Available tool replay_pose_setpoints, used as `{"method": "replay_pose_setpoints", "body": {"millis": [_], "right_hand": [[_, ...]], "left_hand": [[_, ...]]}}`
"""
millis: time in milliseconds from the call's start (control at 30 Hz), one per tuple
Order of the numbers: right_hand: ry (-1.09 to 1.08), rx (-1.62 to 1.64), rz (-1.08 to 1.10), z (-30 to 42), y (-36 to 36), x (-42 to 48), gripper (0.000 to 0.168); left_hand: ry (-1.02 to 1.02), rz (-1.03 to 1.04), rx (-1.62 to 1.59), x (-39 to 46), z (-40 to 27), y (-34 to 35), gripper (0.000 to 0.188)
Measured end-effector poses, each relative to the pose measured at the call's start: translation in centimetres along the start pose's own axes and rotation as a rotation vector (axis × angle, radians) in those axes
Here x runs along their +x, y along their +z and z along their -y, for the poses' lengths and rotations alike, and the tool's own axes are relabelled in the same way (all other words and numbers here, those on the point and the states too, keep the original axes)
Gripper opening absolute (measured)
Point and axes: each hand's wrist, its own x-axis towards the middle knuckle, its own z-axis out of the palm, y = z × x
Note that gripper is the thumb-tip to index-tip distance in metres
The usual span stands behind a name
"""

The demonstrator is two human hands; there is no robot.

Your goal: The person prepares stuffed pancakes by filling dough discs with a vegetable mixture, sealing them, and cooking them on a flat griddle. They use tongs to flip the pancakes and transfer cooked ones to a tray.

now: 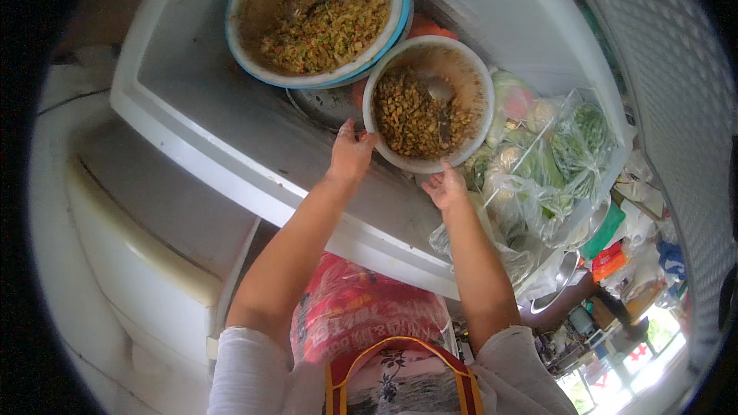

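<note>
Before me, inside a white chest freezer, is a round white bowl (483, 127) of chopped brown food. A metal spoon (440, 90) lies in the food, its handle partly covered. My left hand (353, 151) is at the bowl's lower left rim, with its fingers apart and pointing up. At the near rim, my right hand (447, 187) has its thumb by the edge and its fingers spread below it. Neither hand visibly closes around the bowl. Farther left sits a larger basin (248, 63) with a blue outer rim, filled with chopped greenish-yellow food.
Clear plastic bags of leafy greens (582, 132) and other vegetables crowd the right end. The freezer's front edge (230, 193) runs under my forearms. A dark round lid or pan (323, 108) lies beneath the basins. A woven grey panel (663, 69) curves along the right.
</note>
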Motion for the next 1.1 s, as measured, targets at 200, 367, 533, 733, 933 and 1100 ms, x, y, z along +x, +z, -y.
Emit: {"method": "replay_pose_setpoints", "body": {"millis": [200,367,533,733,933,1100], "right_hand": [[0.117,0.07,-0.112,-0.5,1.0,3.9,0.053],[0.179,0.295,-0.041,-1.7,0.1,7.8,0.042],[0.113,0.482,0.069,-3.4,-1.8,12.3,0.038],[0.114,0.5,0.012,-2.7,-0.8,11.4,0.035],[0.027,0.418,-0.078,-0.5,-0.5,8.5,0.039],[-0.053,0.383,-0.018,0.6,-0.3,3.2,0.045]], "left_hand": [[-0.321,0.011,0.102,6.5,1.7,2.0,0.075],[-0.265,0.052,0.091,11.3,7.6,3.4,0.07],[-0.314,0.057,0.238,12.2,4.8,3.6,0.055],[-0.296,0.083,0.435,12.7,3.7,3.7,0.039],[-0.231,0.048,0.556,10.2,0.8,4.5,0.037],[-0.155,-0.002,0.576,5.9,-2.8,3.2,0.035]]}}
